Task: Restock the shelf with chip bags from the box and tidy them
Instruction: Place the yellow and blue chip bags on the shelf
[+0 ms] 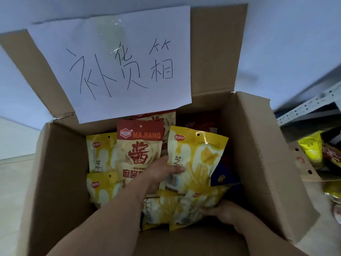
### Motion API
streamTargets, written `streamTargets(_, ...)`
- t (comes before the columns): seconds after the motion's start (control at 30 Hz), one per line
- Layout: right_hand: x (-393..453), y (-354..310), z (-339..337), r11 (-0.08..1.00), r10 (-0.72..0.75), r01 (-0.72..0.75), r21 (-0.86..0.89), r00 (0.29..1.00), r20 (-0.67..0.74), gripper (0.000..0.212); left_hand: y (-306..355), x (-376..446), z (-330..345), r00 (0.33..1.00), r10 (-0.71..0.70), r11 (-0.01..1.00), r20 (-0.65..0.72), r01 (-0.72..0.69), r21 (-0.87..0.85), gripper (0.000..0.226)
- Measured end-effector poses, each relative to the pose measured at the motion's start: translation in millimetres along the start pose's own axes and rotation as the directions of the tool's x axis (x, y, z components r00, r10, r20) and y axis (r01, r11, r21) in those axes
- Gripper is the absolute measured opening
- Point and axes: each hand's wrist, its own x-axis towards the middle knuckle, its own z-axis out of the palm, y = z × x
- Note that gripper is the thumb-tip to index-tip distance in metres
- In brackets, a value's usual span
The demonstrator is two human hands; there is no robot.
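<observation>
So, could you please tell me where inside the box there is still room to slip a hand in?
The dark gap at the far right corner, between the big yellow bag and the box wall, looks freest. The left and middle are crowded with bags, and both hands, left hand and right hand, fill the near side.

Behind everything you have a plain pale wall [295,34], bluish in a cool, dim, even light; a faint soft shadow smudges it at your right. Low on your left a lighter band [16,139] runs along the foot of the wall, and below it lies a pale, smooth floor [11,191] with a faint seam line. At your right edge stands a grey metal rack upright [306,108], punched with rows of small holes and blurred. No window or lamp falls within your view.
</observation>
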Motion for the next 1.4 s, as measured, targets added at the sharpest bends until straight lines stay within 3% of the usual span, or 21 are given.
streamTargets(0.17,-2,8,2,0.995,-0.053,0.055,0.080,0.998,-0.020,0.070,8,-3,3,0.993,0.093,0.989,-0.065,-0.100,-0.109,0.029)
streamTargets(0.33,-69,-6,4,0.914,-0.254,0.247,0.321,0.967,-0.019,0.046,58,-46,12,0.982,0.170,0.980,-0.079,-0.177,-0.094,0.040)
streamTargets(0.47,-149,-11,-2,0.813,-0.352,0.401,0.421,0.916,-0.193,0.041,119,-113,26,0.959,0.275,0.960,-0.065,-0.278,-0.027,0.027)
streamTargets(0.53,-195,-5,-5,0.791,-0.340,0.434,0.431,0.898,-0.279,0.056,148,-150,41,0.943,0.328,0.945,-0.055,-0.327,0.020,0.022)
streamTargets(0.63,-267,14,-4,0.772,-0.337,0.481,0.416,0.864,-0.375,0.060,186,-204,80,0.910,0.414,0.898,-0.001,-0.408,0.166,0.032)
streamTargets(0.77,-367,66,6,0.704,-0.335,0.588,0.399,0.770,-0.543,0.032,219,-270,167,0.851,0.491,0.834,0.185,-0.521,0.181,0.024)
streamTargets(0.97,-509,191,9,0.534,-0.286,0.767,0.355,0.559,-0.778,0.053,222,-382,333,0.708,0.460,0.778,0.536,-0.612,0.140,0.020)
streamTargets(1.07,-570,262,5,0.443,-0.186,0.818,0.366,0.484,-0.855,0.049,206,-442,426,0.619,0.436,0.740,0.653,-0.659,0.131,0.018)
streamTargets(1.13,-606,312,0,0.381,-0.077,0.853,0.356,0.413,-0.907,0.046,193,-479,490,0.565,0.410,0.720,0.716,-0.682,0.126,0.018)
streamTargets(1.23,-655,384,-11,0.345,0.025,0.885,0.312,0.323,-0.946,0.060,171,-529,585,0.497,0.372,0.682,0.784,-0.719,0.132,0.025)
streamTargets(1.4,-724,509,-43,0.295,0.145,0.922,0.249,0.214,-0.966,0.054,133,-599,747,0.399,0.371,0.600,0.839,-0.792,0.111,0.019)
